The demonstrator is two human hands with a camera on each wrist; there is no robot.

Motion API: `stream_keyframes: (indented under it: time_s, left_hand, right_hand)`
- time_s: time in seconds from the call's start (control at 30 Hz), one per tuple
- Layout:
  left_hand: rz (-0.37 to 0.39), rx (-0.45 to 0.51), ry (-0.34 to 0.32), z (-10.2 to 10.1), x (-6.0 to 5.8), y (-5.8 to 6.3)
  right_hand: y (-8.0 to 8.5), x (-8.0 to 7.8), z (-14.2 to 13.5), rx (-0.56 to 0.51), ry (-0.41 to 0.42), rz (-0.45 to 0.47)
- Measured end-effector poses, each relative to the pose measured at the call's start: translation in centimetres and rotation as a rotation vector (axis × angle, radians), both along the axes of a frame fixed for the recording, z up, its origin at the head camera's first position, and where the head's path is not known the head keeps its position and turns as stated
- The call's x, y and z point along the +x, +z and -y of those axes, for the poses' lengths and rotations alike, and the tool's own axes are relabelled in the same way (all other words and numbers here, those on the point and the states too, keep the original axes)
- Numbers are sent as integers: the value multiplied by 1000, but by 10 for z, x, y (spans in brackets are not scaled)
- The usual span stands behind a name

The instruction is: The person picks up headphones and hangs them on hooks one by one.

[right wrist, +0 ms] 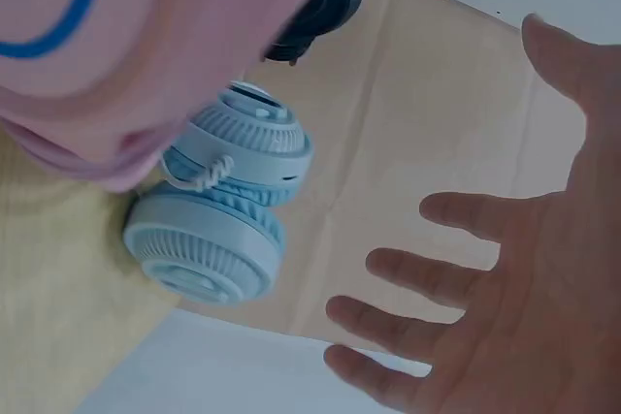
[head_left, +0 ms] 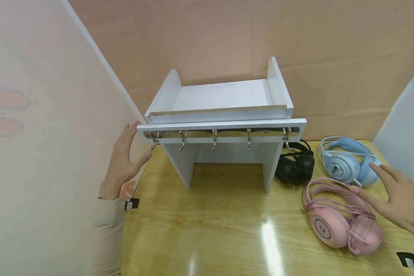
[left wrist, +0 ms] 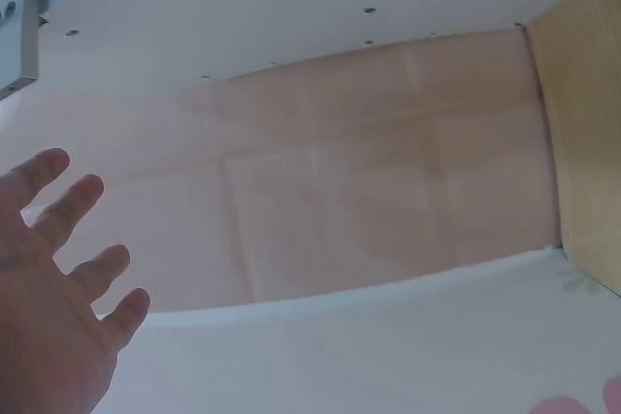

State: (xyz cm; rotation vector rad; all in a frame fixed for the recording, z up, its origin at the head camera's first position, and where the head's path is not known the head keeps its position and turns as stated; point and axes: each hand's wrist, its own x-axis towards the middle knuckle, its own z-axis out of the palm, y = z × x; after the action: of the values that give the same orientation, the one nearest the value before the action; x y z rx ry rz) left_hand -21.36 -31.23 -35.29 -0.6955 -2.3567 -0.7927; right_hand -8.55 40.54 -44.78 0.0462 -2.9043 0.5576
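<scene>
My left hand is raised with fingers spread beside the left end of a white hook rail; it holds nothing. The rail runs along the front of a white shelf unit and carries several metal hooks, all bare. On the right, my right hand hovers with spread fingers near pink headphones, whose cable is wound round the headband. Light blue headphones lie behind the pink pair, with ridged ear cups in the right wrist view. Black headphones sit against the unit's right leg.
Everything stands on a glossy wooden table. Brown paper covers the wall behind. A pale panel with flower prints rises at the left, and another pale panel at the right.
</scene>
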Motion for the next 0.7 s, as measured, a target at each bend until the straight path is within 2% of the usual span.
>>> stream_keyframes:
  time_s: [0.17,0.33,0.7]
  left_hand:
    - [-57,110,-110,-7,-2,8]
    - [-79,204,-225,-13,-1,17]
    - [-141,258,-282,-37,3,39]
  right_hand:
    - [-11,1,-1,-96,23,10]
    - [-15,2,-1,-106,17,43]
    - [-37,10,-4,-144,8,77]
